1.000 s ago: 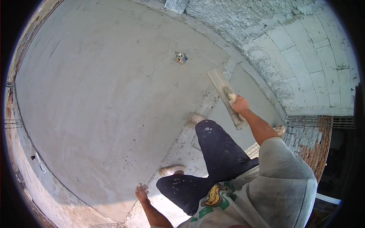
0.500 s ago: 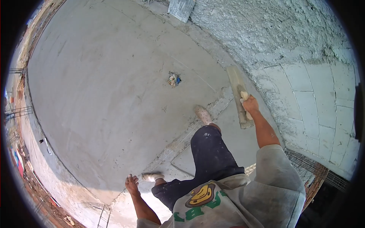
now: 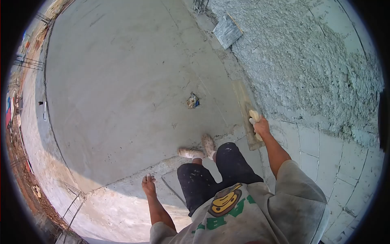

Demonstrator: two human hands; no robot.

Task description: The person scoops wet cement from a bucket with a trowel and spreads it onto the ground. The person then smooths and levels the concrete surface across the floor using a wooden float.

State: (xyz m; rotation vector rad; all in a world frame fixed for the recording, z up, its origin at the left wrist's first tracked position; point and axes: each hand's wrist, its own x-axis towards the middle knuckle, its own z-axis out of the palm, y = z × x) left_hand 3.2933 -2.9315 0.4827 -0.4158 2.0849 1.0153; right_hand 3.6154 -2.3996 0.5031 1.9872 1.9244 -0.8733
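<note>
My right hand [image 3: 261,126] is wrapped round the pale handle [image 3: 254,116] of a long plastering float [image 3: 242,96]. The float's long blade lies along the strip where the smooth grey floor [image 3: 122,93] meets the rough wall. My left hand [image 3: 149,185] hangs away from my body on the other side, holding nothing that I can see; its fingers are loosely bent and a little apart, with whitish tips. Below it runs the edge of the smooth screed. Both my feet [image 3: 199,149], pale and smeared with mortar, stand close together near this edge.
A hole stuffed with crumpled material [image 3: 193,100] interrupts the floor ahead. A grey board [image 3: 228,31] leans at the rough plastered wall [image 3: 292,61]; bare blocks [image 3: 308,146] show lower down. Rebar [image 3: 30,63] sticks out past the left floor edge, and more rebar [image 3: 73,209] stands lower left.
My feet have come together from a wide stance. The view has turned, bringing the leaning board and more wall into sight. My right hand still grips the float beside the wall.
</note>
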